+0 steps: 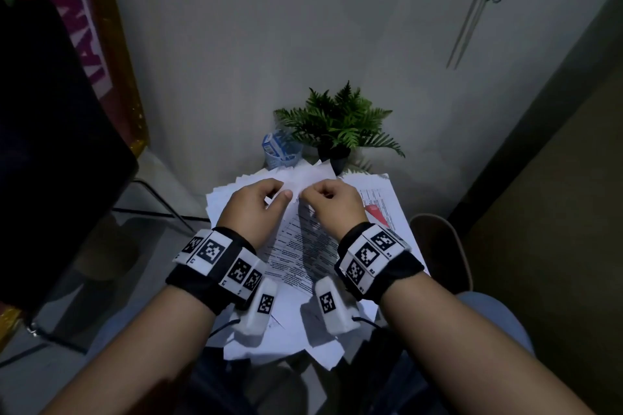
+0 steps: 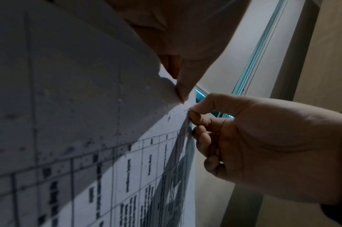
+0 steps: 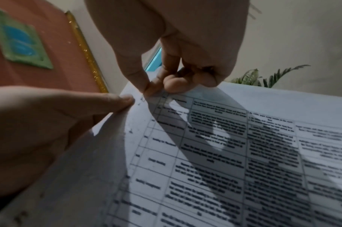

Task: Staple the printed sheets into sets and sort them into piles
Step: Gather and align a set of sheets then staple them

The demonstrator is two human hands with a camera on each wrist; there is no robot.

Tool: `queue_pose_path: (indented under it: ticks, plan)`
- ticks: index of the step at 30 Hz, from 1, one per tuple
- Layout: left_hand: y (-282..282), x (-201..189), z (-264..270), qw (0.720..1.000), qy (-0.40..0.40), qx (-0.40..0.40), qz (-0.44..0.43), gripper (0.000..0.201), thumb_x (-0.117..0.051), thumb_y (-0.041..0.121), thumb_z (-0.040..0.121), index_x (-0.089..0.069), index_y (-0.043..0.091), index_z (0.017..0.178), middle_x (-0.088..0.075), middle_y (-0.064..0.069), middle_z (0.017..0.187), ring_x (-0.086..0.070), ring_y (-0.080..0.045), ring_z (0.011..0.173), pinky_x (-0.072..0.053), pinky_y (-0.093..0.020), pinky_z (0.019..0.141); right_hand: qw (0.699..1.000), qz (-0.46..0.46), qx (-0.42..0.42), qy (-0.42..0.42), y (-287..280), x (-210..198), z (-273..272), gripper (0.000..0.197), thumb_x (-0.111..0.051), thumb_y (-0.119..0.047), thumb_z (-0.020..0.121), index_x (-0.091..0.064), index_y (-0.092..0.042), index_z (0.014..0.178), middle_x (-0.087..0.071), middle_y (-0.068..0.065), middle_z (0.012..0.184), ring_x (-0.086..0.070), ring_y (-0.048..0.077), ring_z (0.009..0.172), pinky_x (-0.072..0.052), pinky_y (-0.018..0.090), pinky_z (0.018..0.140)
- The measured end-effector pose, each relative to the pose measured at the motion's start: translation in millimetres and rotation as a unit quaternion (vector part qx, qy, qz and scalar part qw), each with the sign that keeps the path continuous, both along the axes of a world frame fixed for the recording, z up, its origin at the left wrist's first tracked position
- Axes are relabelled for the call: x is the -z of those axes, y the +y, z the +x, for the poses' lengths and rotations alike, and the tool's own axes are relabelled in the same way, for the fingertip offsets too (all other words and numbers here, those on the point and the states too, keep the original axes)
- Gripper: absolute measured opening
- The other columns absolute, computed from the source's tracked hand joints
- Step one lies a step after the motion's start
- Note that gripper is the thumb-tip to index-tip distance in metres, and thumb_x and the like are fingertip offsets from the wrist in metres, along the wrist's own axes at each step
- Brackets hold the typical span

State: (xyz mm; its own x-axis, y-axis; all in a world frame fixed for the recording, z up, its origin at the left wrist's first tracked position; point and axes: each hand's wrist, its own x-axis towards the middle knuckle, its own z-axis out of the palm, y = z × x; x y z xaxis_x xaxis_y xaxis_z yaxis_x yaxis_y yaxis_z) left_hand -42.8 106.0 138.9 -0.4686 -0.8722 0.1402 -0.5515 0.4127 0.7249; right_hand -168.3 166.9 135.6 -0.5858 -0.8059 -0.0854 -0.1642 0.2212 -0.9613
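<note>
Head view: a set of printed sheets [image 1: 303,239] is held up above a loose spread of papers [image 1: 236,199] that covers a small tabletop [image 1: 416,246]. The upper corner of the set is pinched by both hands. The left hand [image 1: 251,212] is seen with thumb on top and fingers curled beneath the corner; the right hand [image 1: 337,209] is closed just beside it, its grip pressed together on the same edge.

In the left wrist view the sheets [image 2: 127,169] are shown printed with a table of text, and the fingertips [image 2: 193,114] of the right hand are pinched on the paper's edge, touching it near a small mark whose nature cannot be told. In the right wrist view the left thumb [image 3: 119,101] is laid against the corner of the sheets [image 3: 224,153].

A potted fern [image 1: 340,125] and a clear cup holding a small blue box [image 1: 279,150] are set at the far end, near the wall. A red object [image 1: 376,214] is partly seen on the papers to the right.
</note>
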Motion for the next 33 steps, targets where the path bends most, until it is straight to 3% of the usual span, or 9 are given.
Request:
queue_pose_path:
  ticks: [3,7,13,20,23,27,29,31,33]
  plan:
    - [-5,4,-3,1.000,-0.006,-0.010,0.010,0.022,-0.055,0.033,0.091,-0.068,0.018,0.101,-0.065,0.002,0.090,-0.054,-0.016,0.077,-0.037,-0.023,0.074,0.998,-0.045,0.017,0.043,-2,7,1,0.021,-0.064,-0.013,0.082,-0.057,-0.020,0.063,-0.050,0.000,0.086,-0.049,0.007,0.063,-0.043,0.018,0.066]
    - [-10,-1,-10,1.000,-0.004,-0.014,0.012,0.018,-0.055,0.031,0.091,-0.068,0.019,0.096,-0.059,0.009,0.076,-0.052,-0.014,0.076,-0.036,-0.022,0.072,0.989,-0.078,0.028,0.122,-7,11,0,0.016,-0.062,-0.013,0.083,-0.057,-0.015,0.069,-0.043,-0.005,0.083,-0.045,0.003,0.061,-0.042,0.023,0.065]
    - [-8,6,-20,0.997,-0.078,-0.016,-0.010,0.021,-0.052,0.037,0.091,-0.067,0.023,0.096,-0.057,0.009,0.076,-0.057,-0.018,0.082,-0.036,-0.024,0.069,0.980,-0.120,0.084,0.135,-15,0,-28,0.007,-0.058,-0.017,0.087,-0.060,-0.015,0.080,-0.052,0.003,0.095,-0.054,0.016,0.080,-0.046,0.029,0.072]
    - [-26,12,-25,0.990,-0.140,-0.015,0.001,0.028,-0.047,0.034,0.095,-0.062,0.017,0.112,-0.065,-0.006,0.109,-0.057,-0.025,0.098,-0.035,-0.026,0.075,0.978,0.052,0.189,0.071,7,26,-138,0.022,-0.053,-0.014,0.087,-0.054,-0.016,0.065,-0.061,0.009,0.077,-0.055,0.022,0.075,-0.042,0.025,0.063]
    - [-33,15,-28,0.988,-0.154,-0.020,0.003,0.024,-0.044,0.032,0.096,-0.060,0.015,0.106,-0.065,-0.010,0.103,-0.057,-0.029,0.096,-0.034,-0.028,0.072,0.945,0.146,0.270,0.110,30,43,-192,0.022,-0.049,-0.013,0.089,-0.067,-0.001,0.088,-0.067,0.024,0.100,-0.060,0.034,0.096,-0.045,0.031,0.078]
    - [-36,19,-34,0.990,-0.138,-0.023,0.002,0.022,-0.045,0.025,0.096,-0.058,0.009,0.103,-0.064,-0.018,0.101,-0.056,-0.034,0.095,-0.032,-0.030,0.070,0.914,0.192,0.336,0.124,53,52,-235,0.031,-0.045,-0.013,0.090,-0.065,0.003,0.108,-0.062,0.027,0.113,-0.056,0.042,0.107,-0.044,0.040,0.088]
    - [-37,21,-35,0.992,-0.126,-0.025,0.003,0.022,-0.046,0.022,0.096,-0.059,0.007,0.107,-0.065,-0.019,0.104,-0.056,-0.035,0.099,-0.032,-0.029,0.072,0.921,0.199,0.321,0.096,56,64,-256,0.038,-0.045,-0.024,0.087,-0.066,-0.001,0.108,-0.064,0.023,0.111,-0.059,0.040,0.106,-0.050,0.038,0.085]
    - [-38,21,-36,0.993,-0.114,-0.032,0.000,0.024,-0.048,0.021,0.095,-0.061,0.008,0.111,-0.065,-0.017,0.107,-0.056,-0.034,0.102,-0.035,-0.030,0.076,0.928,0.207,0.299,0.081,56,72,-270,0.051,-0.045,-0.039,0.079,-0.067,-0.003,0.108,-0.065,0.017,0.106,-0.061,0.035,0.101,-0.050,0.024,0.068]
    - [-39,19,-35,0.994,-0.101,-0.038,-0.005,0.023,-0.049,0.022,0.094,-0.063,0.009,0.107,-0.066,-0.017,0.103,-0.057,-0.033,0.099,-0.037,-0.030,0.077,0.934,0.194,0.283,0.102,53,59,-255,0.042,-0.050,-0.034,0.082,-0.068,-0.005,0.107,-0.065,0.017,0.105,-0.060,0.034,0.100,-0.048,0.032,0.077]
